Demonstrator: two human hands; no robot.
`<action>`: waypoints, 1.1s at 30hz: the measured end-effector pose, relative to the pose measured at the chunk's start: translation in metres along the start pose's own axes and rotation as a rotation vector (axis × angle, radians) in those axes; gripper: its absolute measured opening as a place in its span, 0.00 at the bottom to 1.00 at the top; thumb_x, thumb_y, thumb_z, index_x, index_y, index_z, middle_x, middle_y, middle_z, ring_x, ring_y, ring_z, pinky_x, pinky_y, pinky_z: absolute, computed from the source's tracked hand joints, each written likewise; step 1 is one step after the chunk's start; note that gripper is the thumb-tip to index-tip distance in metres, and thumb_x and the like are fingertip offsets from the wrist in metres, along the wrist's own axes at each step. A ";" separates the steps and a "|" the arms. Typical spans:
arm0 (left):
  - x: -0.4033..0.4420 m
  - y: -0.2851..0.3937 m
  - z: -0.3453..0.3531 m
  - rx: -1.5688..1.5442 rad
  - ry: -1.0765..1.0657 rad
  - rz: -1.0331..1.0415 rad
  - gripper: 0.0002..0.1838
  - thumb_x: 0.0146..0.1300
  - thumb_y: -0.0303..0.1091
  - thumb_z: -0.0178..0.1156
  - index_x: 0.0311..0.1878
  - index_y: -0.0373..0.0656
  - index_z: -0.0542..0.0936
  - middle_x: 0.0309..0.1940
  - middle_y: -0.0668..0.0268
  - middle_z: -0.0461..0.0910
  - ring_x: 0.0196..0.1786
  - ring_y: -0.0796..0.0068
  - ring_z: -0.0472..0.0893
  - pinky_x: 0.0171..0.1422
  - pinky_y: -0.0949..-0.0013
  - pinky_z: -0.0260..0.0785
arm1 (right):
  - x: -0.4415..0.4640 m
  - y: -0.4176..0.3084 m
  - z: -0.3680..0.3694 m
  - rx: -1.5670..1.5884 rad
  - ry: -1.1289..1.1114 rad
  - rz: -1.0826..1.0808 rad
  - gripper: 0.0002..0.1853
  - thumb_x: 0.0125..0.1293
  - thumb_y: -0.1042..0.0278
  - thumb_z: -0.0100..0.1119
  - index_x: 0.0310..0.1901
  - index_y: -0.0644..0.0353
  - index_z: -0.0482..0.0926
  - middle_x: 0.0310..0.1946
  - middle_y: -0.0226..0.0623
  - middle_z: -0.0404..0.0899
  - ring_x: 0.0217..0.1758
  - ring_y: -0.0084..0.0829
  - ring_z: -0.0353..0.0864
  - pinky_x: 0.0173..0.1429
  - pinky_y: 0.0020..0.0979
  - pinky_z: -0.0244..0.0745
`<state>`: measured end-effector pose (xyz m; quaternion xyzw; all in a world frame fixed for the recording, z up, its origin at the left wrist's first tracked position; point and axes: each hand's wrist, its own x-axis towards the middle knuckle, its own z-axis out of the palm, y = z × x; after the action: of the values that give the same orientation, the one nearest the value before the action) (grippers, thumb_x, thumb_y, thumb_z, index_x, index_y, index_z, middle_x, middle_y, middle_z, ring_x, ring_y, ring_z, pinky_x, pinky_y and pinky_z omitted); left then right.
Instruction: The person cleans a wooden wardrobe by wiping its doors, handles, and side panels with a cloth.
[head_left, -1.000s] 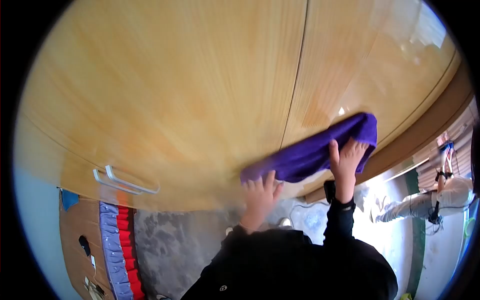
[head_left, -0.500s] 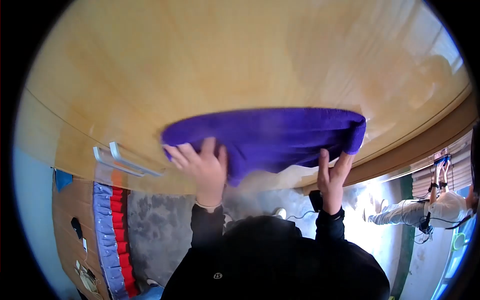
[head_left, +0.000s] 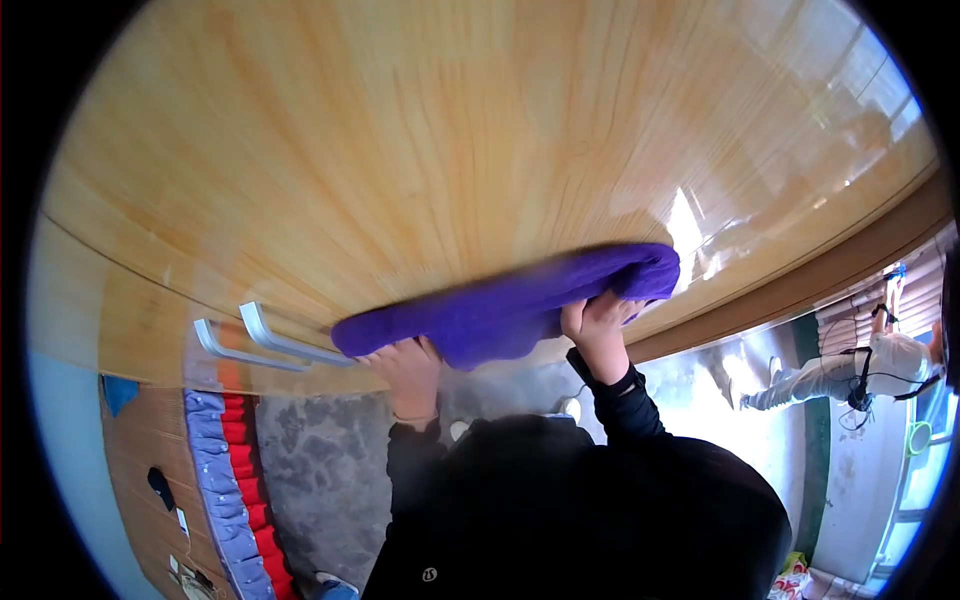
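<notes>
A purple cloth [head_left: 500, 308] lies stretched against the glossy wooden panel [head_left: 420, 150]. At the cloth's lower left end is my left hand [head_left: 405, 372], its fingers bent over the edge and gripping it. My right hand [head_left: 600, 332] holds the other end, with the thumb and fingers closed on the fabric. Left of the cloth, two silver handles [head_left: 262, 338] stick out from the wood, the longer one close to my left hand.
Another person [head_left: 885, 365] stands at the right by a curtain [head_left: 845, 320]. At the lower left are a brown surface [head_left: 135, 450] with a dark object and a red and grey-blue fabric edge [head_left: 235, 480]. Grey floor [head_left: 330, 470] shows below.
Since half a second ago, the right end of the cloth and my right hand have moved left and my left hand has come lower. A second ago my left hand was further right.
</notes>
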<state>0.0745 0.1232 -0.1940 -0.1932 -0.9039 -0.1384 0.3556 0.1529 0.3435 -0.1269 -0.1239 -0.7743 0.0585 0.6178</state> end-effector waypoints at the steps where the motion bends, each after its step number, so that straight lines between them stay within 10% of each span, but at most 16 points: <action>1: -0.006 -0.003 0.000 0.019 0.016 -0.004 0.21 0.57 0.40 0.50 0.49 0.34 0.66 0.50 0.32 0.59 0.56 0.29 0.57 0.61 0.32 0.43 | -0.010 0.003 -0.001 0.001 -0.015 -0.068 0.30 0.49 0.54 0.59 0.50 0.68 0.69 0.44 0.49 0.73 0.48 0.50 0.70 0.55 0.44 0.59; 7: -0.069 -0.004 0.015 -0.033 -0.245 -0.009 0.20 0.56 0.37 0.51 0.47 0.31 0.66 0.49 0.32 0.59 0.56 0.26 0.55 0.64 0.34 0.41 | -0.101 0.044 -0.008 -0.042 -0.110 -0.248 0.25 0.47 0.51 0.63 0.43 0.60 0.75 0.40 0.43 0.75 0.42 0.44 0.74 0.47 0.41 0.65; 11: -0.093 0.033 0.014 -0.190 -0.416 -0.090 0.25 0.57 0.38 0.49 0.55 0.30 0.64 0.54 0.31 0.56 0.59 0.25 0.52 0.66 0.36 0.39 | -0.130 0.072 -0.027 0.130 -0.446 0.011 0.18 0.49 0.59 0.64 0.41 0.57 0.76 0.41 0.41 0.76 0.45 0.45 0.74 0.52 0.45 0.63; 19: 0.020 0.134 -0.042 -0.306 0.047 0.168 0.34 0.61 0.39 0.46 0.67 0.32 0.49 0.66 0.34 0.30 0.67 0.30 0.33 0.66 0.36 0.28 | 0.038 0.092 -0.063 0.411 0.048 0.222 0.30 0.57 0.77 0.52 0.61 0.73 0.57 0.63 0.57 0.56 0.67 0.51 0.54 0.69 0.42 0.44; 23: 0.086 0.219 -0.063 -0.336 0.322 0.137 0.39 0.58 0.50 0.52 0.65 0.33 0.52 0.64 0.29 0.24 0.65 0.24 0.28 0.62 0.29 0.30 | 0.109 0.115 -0.074 0.244 0.245 0.065 0.27 0.55 0.71 0.51 0.57 0.73 0.63 0.57 0.59 0.63 0.63 0.55 0.60 0.67 0.45 0.46; 27: 0.069 0.269 -0.018 -0.333 0.519 0.229 0.38 0.58 0.52 0.52 0.63 0.35 0.57 0.64 0.37 0.44 0.66 0.34 0.46 0.63 0.36 0.42 | 0.082 0.143 -0.073 0.050 0.136 -0.055 0.31 0.56 0.62 0.52 0.59 0.73 0.62 0.60 0.59 0.60 0.66 0.53 0.55 0.69 0.44 0.43; 33: -0.018 0.288 0.062 -0.325 0.452 0.459 0.36 0.57 0.53 0.53 0.61 0.36 0.63 0.60 0.43 0.59 0.63 0.41 0.57 0.63 0.41 0.49 | -0.013 0.187 -0.067 0.249 -0.122 -0.102 0.19 0.49 0.59 0.57 0.44 0.53 0.79 0.42 0.37 0.78 0.44 0.43 0.77 0.48 0.42 0.68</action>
<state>0.1784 0.3979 -0.2180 -0.4096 -0.7016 -0.2361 0.5330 0.2433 0.5160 -0.1691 -0.0032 -0.8024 0.1300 0.5825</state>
